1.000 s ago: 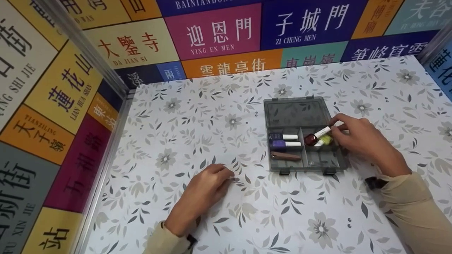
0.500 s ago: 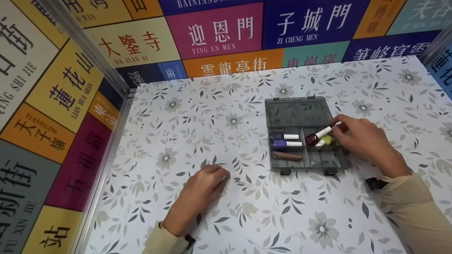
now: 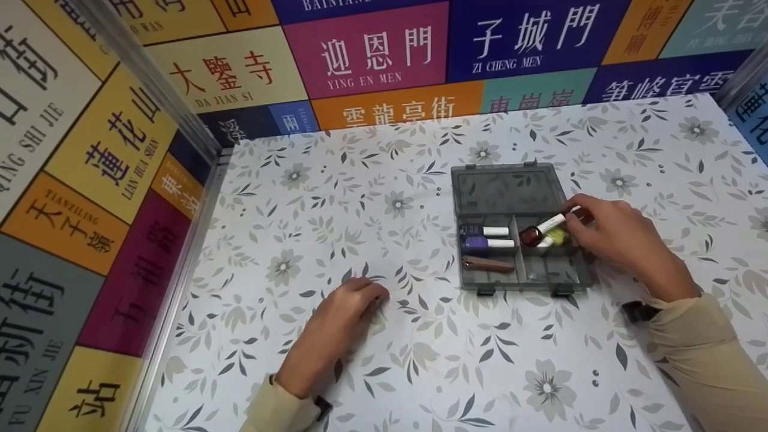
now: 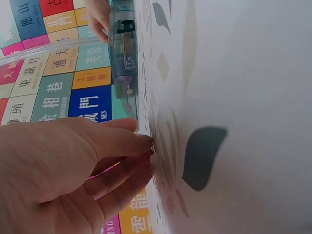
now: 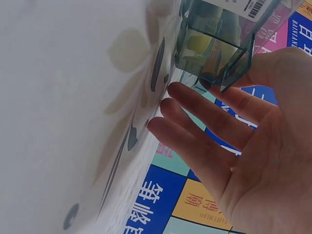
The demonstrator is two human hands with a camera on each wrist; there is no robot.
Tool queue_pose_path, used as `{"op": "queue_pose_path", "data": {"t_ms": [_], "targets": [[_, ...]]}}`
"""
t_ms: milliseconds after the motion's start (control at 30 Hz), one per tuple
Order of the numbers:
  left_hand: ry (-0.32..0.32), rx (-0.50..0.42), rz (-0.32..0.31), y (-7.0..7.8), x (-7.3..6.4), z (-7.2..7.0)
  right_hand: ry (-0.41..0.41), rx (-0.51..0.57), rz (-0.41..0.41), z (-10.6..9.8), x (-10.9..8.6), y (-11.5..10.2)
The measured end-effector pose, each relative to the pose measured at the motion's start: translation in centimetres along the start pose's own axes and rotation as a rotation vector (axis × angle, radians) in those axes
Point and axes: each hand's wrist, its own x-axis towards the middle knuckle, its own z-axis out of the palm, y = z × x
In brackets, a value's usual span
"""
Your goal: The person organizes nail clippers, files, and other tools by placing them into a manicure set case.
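On the table lies a smoky grey divided box [image 3: 555,273] with its lid [image 3: 504,191] laid back. My right hand [image 3: 624,240] reaches over the box's right side; thumb and index finger pinch the white cap of a dark red nail polish bottle [image 3: 531,236], which leans in the upper right compartment. Under it is a yellow-green nail polish bottle [image 3: 558,237]. Two purple-blue bottles, one a brighter purple bottle [image 3: 477,243], lie upper left. Below them is a brown nail clipper [image 3: 489,264]. My left hand [image 3: 345,312] rests on the table, loosely curled, holding nothing.
A white floral cloth [image 3: 336,198] covers the table. Printed panels [image 3: 372,54] with large characters stand along the back and left. In the left wrist view, the box [image 4: 119,48] stands beyond the left hand's fingertips.
The left hand has drawn back slightly to the left. The right hand keeps its place at the dark red bottle; the view has shifted a little.
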Motion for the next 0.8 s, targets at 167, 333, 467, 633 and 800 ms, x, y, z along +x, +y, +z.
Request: {"op": "queue_pose_path", "data": {"t_ms": [167, 333, 467, 633, 800], "targets": [[0.002, -0.013, -0.022, 0.0, -0.1, -0.2, 0.01, 0.008, -0.003, 0.0, -0.2, 0.0], [0.031, 0.009, -0.047, -0.2, -0.5, -0.5, 0.015, 0.005, -0.007, 0.0, -0.2, -0.1], [0.047, 0.053, -0.036, -0.7, -0.9, -0.9, 0.019, -0.001, -0.005, 0.0, -0.2, -0.1], [-0.022, 0.051, -0.114, -1.1, -1.4, -1.6, 0.011, -0.001, 0.005, 0.0, -0.2, -0.1], [-0.06, 0.029, -0.159, -1.3, -1.9, -2.0, -0.004, 0.0, 0.012, 0.0, -0.2, -0.1]]}}
